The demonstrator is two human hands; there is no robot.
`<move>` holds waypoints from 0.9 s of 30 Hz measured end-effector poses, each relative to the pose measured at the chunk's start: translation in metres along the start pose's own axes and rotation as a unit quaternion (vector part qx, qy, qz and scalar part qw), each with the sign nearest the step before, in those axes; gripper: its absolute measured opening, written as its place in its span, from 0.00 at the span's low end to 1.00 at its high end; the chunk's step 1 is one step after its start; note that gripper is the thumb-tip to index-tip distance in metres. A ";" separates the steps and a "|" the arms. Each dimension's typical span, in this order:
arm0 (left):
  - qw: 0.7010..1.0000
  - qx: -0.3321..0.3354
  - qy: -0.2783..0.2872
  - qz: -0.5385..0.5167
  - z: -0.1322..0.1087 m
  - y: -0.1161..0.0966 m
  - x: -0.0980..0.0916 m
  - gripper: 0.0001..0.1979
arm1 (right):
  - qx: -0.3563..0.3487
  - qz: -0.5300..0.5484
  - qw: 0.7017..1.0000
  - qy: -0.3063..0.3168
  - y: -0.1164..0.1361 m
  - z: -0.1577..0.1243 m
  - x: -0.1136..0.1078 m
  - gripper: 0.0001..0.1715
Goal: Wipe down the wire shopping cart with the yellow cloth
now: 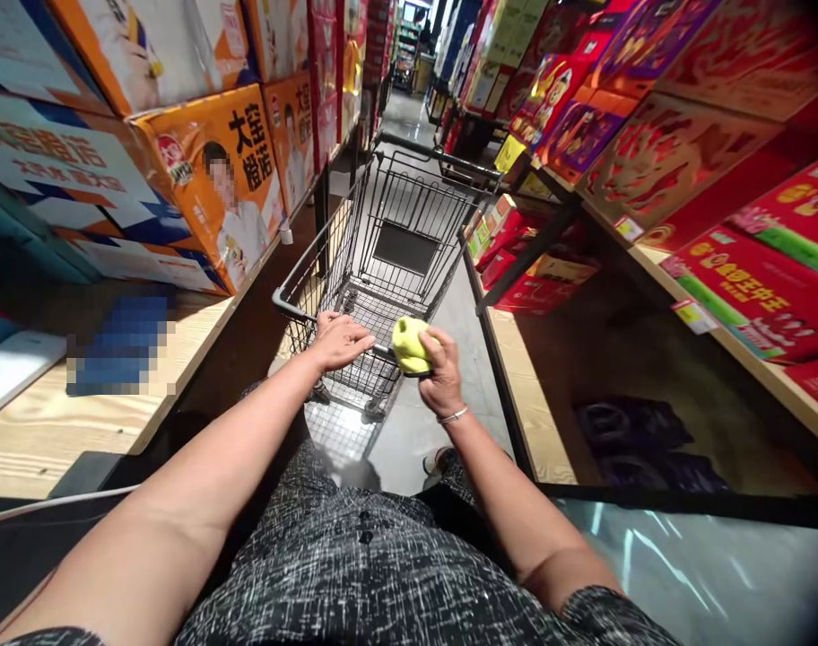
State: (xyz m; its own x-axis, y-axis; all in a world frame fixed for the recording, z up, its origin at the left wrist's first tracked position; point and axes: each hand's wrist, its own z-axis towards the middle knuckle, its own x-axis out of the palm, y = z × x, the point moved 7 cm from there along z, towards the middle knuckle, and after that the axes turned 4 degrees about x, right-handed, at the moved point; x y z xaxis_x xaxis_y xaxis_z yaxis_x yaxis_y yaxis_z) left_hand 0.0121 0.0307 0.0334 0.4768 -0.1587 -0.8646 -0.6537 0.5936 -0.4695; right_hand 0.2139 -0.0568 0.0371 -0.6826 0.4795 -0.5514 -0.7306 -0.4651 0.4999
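1. We are standing in an aisle, a left shelf [113,426] and a right shelf [525,386] flanking us, both bearing cartons.
2. A black wire shopping cart [405,248] is standing directly ahead of us.
3. An orange carton [213,188] with Chinese characters is sitting on the left shelf; opposite, a red carton [738,287] is sitting above a price tag.
4. Our left hand [343,341] is lying palm-down across the cart handle [384,351]; we are failing to tell whether its fingers are wrapping underneath.
5. Our right hand [442,377] is pinching a crumpled yellow-green cloth [410,344] between thumb and fingers, near the handle's right part; contact is remaining unclear.
6. A bracelet [453,415] is circling our right wrist.
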 end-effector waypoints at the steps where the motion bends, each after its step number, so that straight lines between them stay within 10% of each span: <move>1: 1.000 0.002 -0.004 0.001 -0.001 -0.001 0.001 0.23 | 0.011 0.008 1.000 -0.004 0.001 -0.007 0.012 0.34; 8: 1.000 0.005 -0.026 0.007 -0.007 0.003 -0.002 0.20 | 0.186 0.044 0.978 -0.082 -0.043 -0.054 0.033 0.33; 11: 1.000 0.007 -0.025 0.008 -0.009 0.001 -0.005 0.19 | 0.177 -0.012 0.981 -0.075 -0.053 -0.026 0.010 0.29; 17: 1.000 0.006 -0.023 0.001 -0.012 -0.004 -0.005 0.19 | -0.023 -0.110 0.981 0.159 -0.067 0.057 0.011 0.27; 23: 1.000 0.014 -0.021 0.017 -0.010 -0.002 -0.005 0.19 | 0.040 -0.171 0.970 0.165 -0.116 0.121 0.007 0.29; 27: 1.000 0.014 -0.010 0.005 -0.004 0.003 -0.005 0.21 | 0.061 -0.066 0.989 0.113 -0.100 0.093 0.021 0.22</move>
State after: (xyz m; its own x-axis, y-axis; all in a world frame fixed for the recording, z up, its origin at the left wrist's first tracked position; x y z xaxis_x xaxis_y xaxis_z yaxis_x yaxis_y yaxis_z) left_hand 0.0054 0.0301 0.0350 0.4817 -0.1366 -0.8657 -0.6419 0.6175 -0.4546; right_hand 0.2706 0.0689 0.0374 -0.5692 0.3453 -0.7461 -0.8197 -0.3092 0.4822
